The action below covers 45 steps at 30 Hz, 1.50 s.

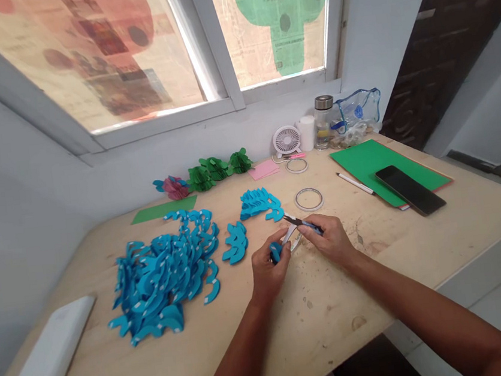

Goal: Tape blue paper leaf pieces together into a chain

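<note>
My right hand (pixel 328 236) is closed around small scissors (pixel 294 220) with dark blades and a blue handle, the blades pointing left. My left hand (pixel 271 267) pinches a folded blue paper piece (pixel 276 251) and a white tape strip (pixel 289 233) just below the blades. Partly hidden between the hands, a tape roll (pixel 297 243) lies on the table. Just beyond them is a fanned row of blue scalloped paper pieces (pixel 259 203). A smaller blue stack (pixel 236 242) lies left of my left hand, beside a large heap of blue pieces (pixel 165 273) with white patches.
Another tape roll (pixel 309 199) lies ahead on the wooden table (pixel 322 337). At right are a white pen (pixel 355 183), green sheets (pixel 365 163) and a phone (pixel 410 189). A fan (pixel 287 140), bottle (pixel 322 125) and green paper flowers (pixel 216 169) line the wall. A white device (pixel 47 356) lies left.
</note>
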### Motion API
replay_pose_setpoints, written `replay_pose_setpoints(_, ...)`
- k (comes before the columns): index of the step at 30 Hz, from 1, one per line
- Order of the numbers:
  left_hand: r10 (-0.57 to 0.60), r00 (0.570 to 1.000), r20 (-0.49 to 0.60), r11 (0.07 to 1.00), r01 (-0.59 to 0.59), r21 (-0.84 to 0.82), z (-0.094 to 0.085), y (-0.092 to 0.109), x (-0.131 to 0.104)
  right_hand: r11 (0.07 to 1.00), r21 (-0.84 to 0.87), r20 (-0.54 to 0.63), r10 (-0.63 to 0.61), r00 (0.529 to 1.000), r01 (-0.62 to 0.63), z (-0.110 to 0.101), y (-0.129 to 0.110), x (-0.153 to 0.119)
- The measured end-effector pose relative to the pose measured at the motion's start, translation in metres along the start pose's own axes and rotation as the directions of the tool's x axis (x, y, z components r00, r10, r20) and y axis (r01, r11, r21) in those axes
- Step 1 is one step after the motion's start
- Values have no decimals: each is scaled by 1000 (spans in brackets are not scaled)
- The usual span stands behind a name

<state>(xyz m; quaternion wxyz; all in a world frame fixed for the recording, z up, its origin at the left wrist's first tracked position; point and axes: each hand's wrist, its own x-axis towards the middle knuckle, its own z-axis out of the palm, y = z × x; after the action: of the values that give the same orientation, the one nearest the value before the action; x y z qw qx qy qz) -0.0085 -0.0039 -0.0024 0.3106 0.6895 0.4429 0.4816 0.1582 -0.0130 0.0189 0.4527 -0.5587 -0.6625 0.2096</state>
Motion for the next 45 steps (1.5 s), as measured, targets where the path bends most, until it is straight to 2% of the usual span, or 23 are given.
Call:
replay_pose_setpoints(10, -7, 995, -98, 1000, 6, -9, 0, -6, 0, 997, -73, 59, -14, 998, 18, 0, 1, -1)
replay_pose_setpoints(17, 17, 996, -88, 1000, -17, -6, 1, -4, 0, 997, -77, 72, -26, 997, 32, 0, -1, -1)
replay_pose_setpoints(24, -2, 992, -126, 1000, 2, 1, 0, -6, -1, 996, -89, 66, -15, 998, 21, 0, 1, -1)
replay_pose_setpoints(33, 83, 992, -94, 995, -77, 59, 0, -4, 0, 995, -79, 73, -55, 996, 60, 0, -1, -2)
replay_pose_setpoints(45, 78, 994, -71, 996, -76, 43, 1, -8, 0, 991, -99, 75, -80, 994, 88, 1, 1, -1)
